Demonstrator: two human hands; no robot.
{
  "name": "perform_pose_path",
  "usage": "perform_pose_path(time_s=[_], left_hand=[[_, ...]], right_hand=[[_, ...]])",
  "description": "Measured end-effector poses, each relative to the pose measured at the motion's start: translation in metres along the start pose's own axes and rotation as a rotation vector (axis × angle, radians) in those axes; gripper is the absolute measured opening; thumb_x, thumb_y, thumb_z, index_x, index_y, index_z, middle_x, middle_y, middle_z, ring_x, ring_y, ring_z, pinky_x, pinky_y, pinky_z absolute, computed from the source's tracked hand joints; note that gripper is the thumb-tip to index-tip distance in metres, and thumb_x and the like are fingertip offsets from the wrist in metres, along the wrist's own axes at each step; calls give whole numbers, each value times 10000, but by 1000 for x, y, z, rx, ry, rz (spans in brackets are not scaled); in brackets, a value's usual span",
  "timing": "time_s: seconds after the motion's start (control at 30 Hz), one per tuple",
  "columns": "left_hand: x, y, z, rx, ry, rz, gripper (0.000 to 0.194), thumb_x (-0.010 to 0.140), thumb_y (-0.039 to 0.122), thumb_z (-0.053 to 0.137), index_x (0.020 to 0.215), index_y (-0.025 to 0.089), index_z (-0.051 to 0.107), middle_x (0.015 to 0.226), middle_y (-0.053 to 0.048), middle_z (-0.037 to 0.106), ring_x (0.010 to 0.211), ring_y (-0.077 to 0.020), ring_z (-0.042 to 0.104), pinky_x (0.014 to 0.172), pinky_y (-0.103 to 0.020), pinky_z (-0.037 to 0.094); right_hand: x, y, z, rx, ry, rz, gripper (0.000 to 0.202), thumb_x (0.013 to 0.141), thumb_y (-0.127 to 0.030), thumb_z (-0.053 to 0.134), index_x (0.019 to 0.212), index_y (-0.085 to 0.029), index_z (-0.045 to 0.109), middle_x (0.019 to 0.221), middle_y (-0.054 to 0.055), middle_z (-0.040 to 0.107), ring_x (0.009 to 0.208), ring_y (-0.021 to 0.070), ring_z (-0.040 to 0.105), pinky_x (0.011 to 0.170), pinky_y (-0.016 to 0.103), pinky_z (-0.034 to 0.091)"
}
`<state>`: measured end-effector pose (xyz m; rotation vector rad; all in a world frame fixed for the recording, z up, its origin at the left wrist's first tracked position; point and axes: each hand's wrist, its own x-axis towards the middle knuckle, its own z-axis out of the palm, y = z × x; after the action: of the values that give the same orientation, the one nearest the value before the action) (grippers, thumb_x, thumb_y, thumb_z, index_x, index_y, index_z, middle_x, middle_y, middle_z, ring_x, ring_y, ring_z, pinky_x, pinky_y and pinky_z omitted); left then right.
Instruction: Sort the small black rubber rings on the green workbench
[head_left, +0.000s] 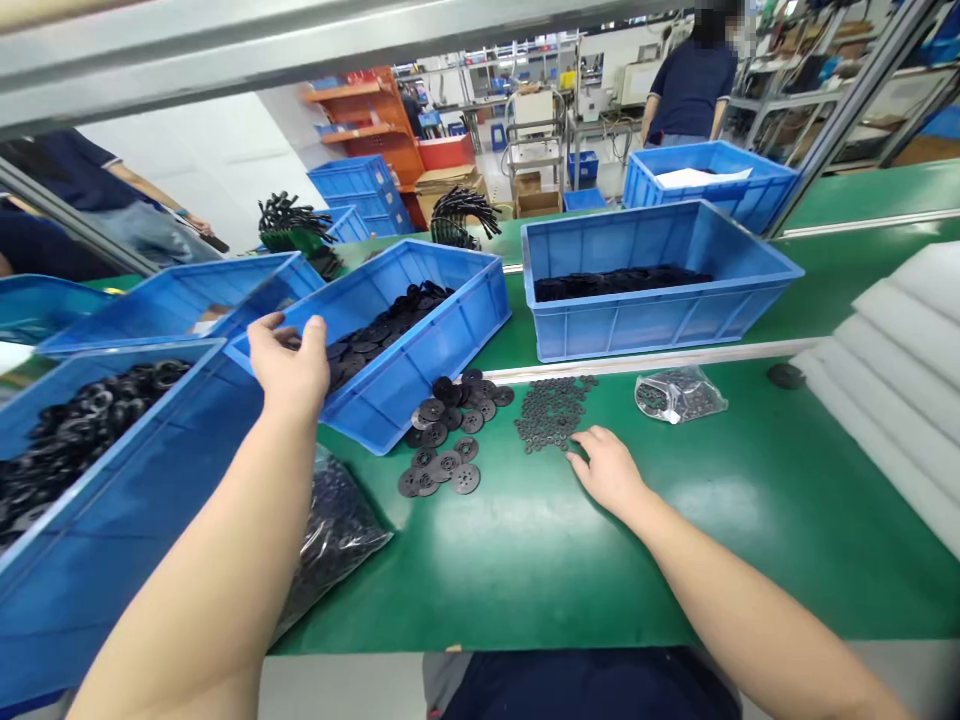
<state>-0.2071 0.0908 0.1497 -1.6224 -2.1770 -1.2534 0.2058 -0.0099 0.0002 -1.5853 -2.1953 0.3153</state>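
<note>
Green tabletop (pixel 525 570) runs across the foreground; orange shelves (pixel 360 110) and two people in navy stand beyond it. At far left, a bin (pixel 142 500) holds a heap of black rings (pixel 90 430). Next comes the person's left hand (pixel 289 365), at the near left end of a bin (pixel 427 355) of black discs (pixel 397 325); its thumb stands apart from the bent fingers, and the discs lie just right of it. Whether it touches the rim cannot be told. Below that forearm sits a bag (pixel 337 530) of dark parts, partly covered by the arm. Loose discs (pixel 448 462) lie on the green near the bin. Right of them are small rings (pixel 551 410), spread in a patch; at its lower right edge is the right hand (pixel 611 472), thumb and fingers parted, the nearest rings by its fingertips. Behind stands another bin (pixel 645 320) of dark parts. Farther right are a clear bag (pixel 681 394) of small parts, one dark piece (pixel 786 376) and stacked white sheets (pixel 900 350).
</note>
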Motion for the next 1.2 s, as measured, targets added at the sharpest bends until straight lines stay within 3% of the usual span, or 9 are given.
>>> perform_pose_path(time_s=[0.1, 0.2, 0.33, 0.47, 0.6, 0.8, 0.93, 1.03, 1.2], left_hand=[[-8, 5, -5, 134, 82, -109, 686, 905, 352, 608, 1364, -94, 363, 1416, -297, 458, 1346, -397, 415, 1113, -604, 314], [-50, 23, -7, 110, 47, 240, 607, 899, 358, 582, 1374, 7, 444, 1400, -230, 507, 1342, -335, 441, 1120, -522, 345], [-128, 28, 0, 117, -450, 492, 489, 914, 559, 506, 1154, 155, 639, 1066, -146, 680, 1065, -309, 623, 973, -458, 485], [-192, 9, 20, 263, -714, 540, 711, 815, 668, 598, 1308, 157, 594, 1408, -236, 522, 1331, -412, 464, 1047, -552, 431], [-222, -7, 41, 301, -712, 532, 699, 897, 573, 536, 1457, 161, 466, 1557, -236, 365, 1465, -419, 285, 1098, -608, 363], [-219, -8, 62, 156, -582, 513, 475, 975, 412, 401, 1216, 85, 648, 1336, -273, 598, 1318, -403, 517, 1069, -587, 415], [-207, 6, 63, -52, -467, 428, 333, 950, 364, 439, 982, 159, 699, 1077, -187, 739, 1128, -330, 667, 1043, -519, 461], [-206, 35, 60, -223, -407, 197, 313, 933, 420, 484, 879, 185, 683, 855, -114, 745, 913, -279, 721, 911, -433, 539], [-228, 98, 73, -796, -690, -397, 462, 847, 624, 568, 817, 165, 614, 737, -57, 683, 628, -201, 693, 520, -293, 564]], right_hand=[[0, 2, -1, -22, 13, 21, 231, 911, -219, 608, 1112, -140, 691, 1006, 132, 654, 973, 272, 602, 893, 385, 499], [0, 4, -1, -38, 4, 22, 222, 916, -210, 591, 1097, -145, 702, 996, 138, 659, 959, 278, 606, 879, 388, 499], [2, 6, 0, -20, 0, 20, 229, 919, -195, 572, 1101, -138, 700, 1000, 142, 667, 958, 283, 611, 885, 396, 497], [4, 7, 3, -20, 18, 41, 217, 916, -190, 564, 1088, -160, 693, 1000, 134, 670, 943, 265, 613, 880, 384, 490], [5, 7, 4, -40, 4, 46, 188, 924, -170, 544, 1025, -172, 703, 975, 127, 667, 931, 257, 611, 875, 372, 484], [6, 4, 1, -53, -5, 79, 169, 928, -163, 544, 986, -161, 703, 968, 133, 664, 929, 265, 612, 860, 374, 482], [8, 5, -1, -57, -18, 78, 149, 929, -172, 558, 948, -177, 706, 949, 115, 665, 921, 246, 617, 855, 349, 478], [7, 5, -2, -24, -33, 48, 126, 914, -167, 584, 911, -191, 707, 915, 90, 670, 891, 225, 624, 823, 325, 485], [-2, -5, -4, 273, 36, -30, 63, 869, -154, 653, 891, -184, 703, 815, 35, 649, 742, 161, 615, 712, 271, 495]])
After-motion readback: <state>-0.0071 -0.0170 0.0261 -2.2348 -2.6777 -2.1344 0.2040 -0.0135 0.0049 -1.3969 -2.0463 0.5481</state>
